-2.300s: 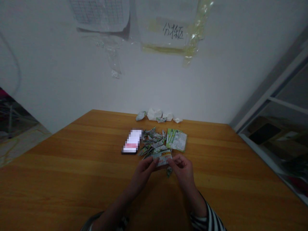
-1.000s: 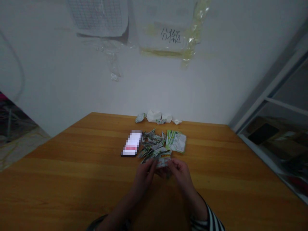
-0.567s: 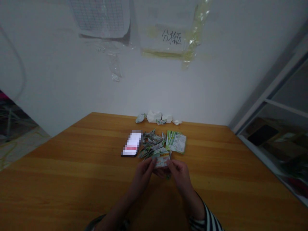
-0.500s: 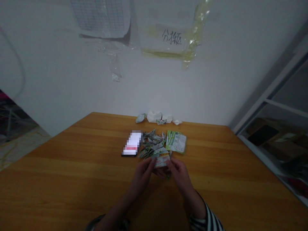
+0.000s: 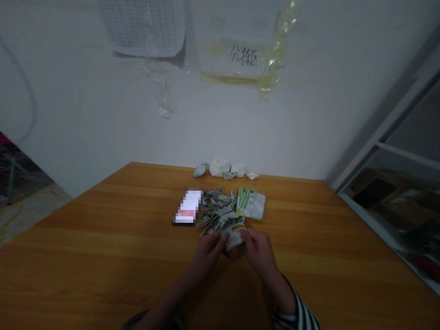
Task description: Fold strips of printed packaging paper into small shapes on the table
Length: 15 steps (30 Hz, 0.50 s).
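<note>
Between my two hands is a small printed paper (image 5: 235, 235), pale with green, an orange strip and reddish print. My left hand (image 5: 207, 251) pinches its left edge, thumb on top. On the opposite edge, my right hand (image 5: 260, 250) grips it between thumb and fingers. The paper is tilted and looks bent; its underside is hidden. Just beyond my hands lies a loose pile of folded green-and-white printed papers (image 5: 220, 201). To the right of that pile is a flat stack of green-and-white printed sheets (image 5: 253, 204).
A phone (image 5: 189, 207) with a lit, blurred screen lies left of the pile. Crumpled white tissues (image 5: 220, 167) and crumpled printed scraps (image 5: 200, 170) sit along the back of the wooden table (image 5: 113, 229), near the wall. Shelving (image 5: 405, 158) stands at the right.
The held paper has tilted and come slightly nearer to me, its shape now more bent. Both hands have shifted slightly with it and keep their grip.
</note>
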Each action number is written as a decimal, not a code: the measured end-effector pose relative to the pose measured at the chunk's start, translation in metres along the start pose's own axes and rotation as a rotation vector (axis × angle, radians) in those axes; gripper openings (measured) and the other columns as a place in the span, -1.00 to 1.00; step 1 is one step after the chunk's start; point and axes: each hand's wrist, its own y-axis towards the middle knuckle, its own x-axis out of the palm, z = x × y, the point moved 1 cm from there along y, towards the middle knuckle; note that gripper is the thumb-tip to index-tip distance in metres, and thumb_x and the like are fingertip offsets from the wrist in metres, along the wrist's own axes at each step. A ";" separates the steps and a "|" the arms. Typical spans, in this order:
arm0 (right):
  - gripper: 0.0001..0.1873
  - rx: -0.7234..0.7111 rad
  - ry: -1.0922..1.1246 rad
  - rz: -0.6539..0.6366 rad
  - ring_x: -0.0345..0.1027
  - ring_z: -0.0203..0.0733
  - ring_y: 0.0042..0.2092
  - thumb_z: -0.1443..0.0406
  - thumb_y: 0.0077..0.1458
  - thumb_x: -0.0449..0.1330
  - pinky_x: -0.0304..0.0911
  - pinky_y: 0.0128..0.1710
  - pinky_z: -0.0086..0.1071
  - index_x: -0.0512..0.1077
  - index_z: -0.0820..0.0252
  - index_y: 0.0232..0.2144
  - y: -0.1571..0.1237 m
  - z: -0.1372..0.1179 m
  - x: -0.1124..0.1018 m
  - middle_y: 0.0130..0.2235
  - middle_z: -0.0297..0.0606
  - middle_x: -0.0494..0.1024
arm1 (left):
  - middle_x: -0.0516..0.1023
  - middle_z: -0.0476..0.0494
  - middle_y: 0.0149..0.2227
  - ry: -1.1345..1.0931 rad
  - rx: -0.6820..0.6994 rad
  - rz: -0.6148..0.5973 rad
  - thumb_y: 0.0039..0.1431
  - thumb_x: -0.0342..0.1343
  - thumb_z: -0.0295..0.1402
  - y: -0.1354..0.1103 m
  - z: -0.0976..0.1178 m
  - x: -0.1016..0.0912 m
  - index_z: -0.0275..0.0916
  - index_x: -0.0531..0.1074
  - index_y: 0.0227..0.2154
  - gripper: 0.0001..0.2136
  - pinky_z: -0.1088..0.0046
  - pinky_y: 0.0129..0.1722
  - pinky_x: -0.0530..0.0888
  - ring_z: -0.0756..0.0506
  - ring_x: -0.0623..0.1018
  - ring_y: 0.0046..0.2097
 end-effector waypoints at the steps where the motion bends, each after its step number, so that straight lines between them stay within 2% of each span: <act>1: -0.53 -0.028 -0.061 -0.017 0.21 -0.28 -0.58 0.07 0.21 0.06 0.03 -0.56 -0.45 0.44 0.19 -0.63 0.000 -0.001 -0.003 -0.63 -0.34 0.42 | 0.61 -0.12 -0.46 0.050 0.009 -0.002 0.19 0.08 -0.10 0.000 -0.001 -0.003 -0.28 0.52 -0.42 -0.68 0.42 -0.38 0.51 -0.12 0.58 -0.41; 5: -0.58 -0.146 -0.257 -0.144 0.20 -0.29 -0.60 0.20 0.20 0.10 -0.07 -0.55 -0.42 0.43 0.15 -0.67 0.000 -0.004 -0.007 -0.66 -0.34 0.42 | 0.65 -0.13 -0.34 0.259 0.108 0.083 0.14 0.16 -0.18 0.002 0.000 -0.010 -0.22 0.59 -0.33 -0.77 0.42 -0.27 0.47 -0.15 0.58 -0.28; 8: -0.61 -0.160 -0.257 -0.170 0.20 -0.29 -0.59 0.21 0.16 0.14 -0.07 -0.53 -0.42 0.44 0.14 -0.68 -0.001 -0.005 -0.002 -0.65 -0.35 0.41 | 0.62 -0.10 -0.43 0.305 0.196 0.139 0.09 0.21 -0.21 0.003 0.006 -0.011 -0.21 0.61 -0.45 -0.81 0.44 -0.29 0.44 -0.13 0.55 -0.34; 10: -0.59 -0.079 -0.126 -0.144 0.18 -0.30 -0.58 0.14 0.15 0.14 -0.04 -0.53 -0.44 0.43 0.16 -0.68 -0.001 -0.005 0.003 -0.66 -0.36 0.38 | 0.58 -0.10 -0.47 0.278 0.250 0.200 0.07 0.22 -0.20 0.003 0.009 -0.010 -0.21 0.60 -0.51 -0.80 0.45 -0.34 0.41 -0.11 0.52 -0.37; 12: -0.56 0.047 0.096 -0.102 0.19 -0.29 -0.57 0.04 0.13 0.14 0.03 -0.54 -0.46 0.45 0.20 -0.63 -0.001 -0.004 0.010 -0.63 -0.37 0.37 | 0.54 -0.10 -0.48 0.252 0.265 0.260 0.07 0.22 -0.19 0.002 0.010 -0.010 -0.23 0.60 -0.51 -0.78 0.46 -0.37 0.39 -0.10 0.49 -0.38; 15: -0.50 0.180 0.354 -0.055 0.21 -0.29 -0.55 -0.07 0.05 0.17 0.12 -0.54 -0.46 0.45 0.23 -0.60 -0.002 -0.003 0.021 -0.61 -0.38 0.36 | 0.47 -0.07 -0.53 0.236 0.207 0.334 0.07 0.21 -0.16 0.001 0.007 -0.011 -0.25 0.60 -0.53 -0.74 0.49 -0.44 0.34 -0.07 0.44 -0.43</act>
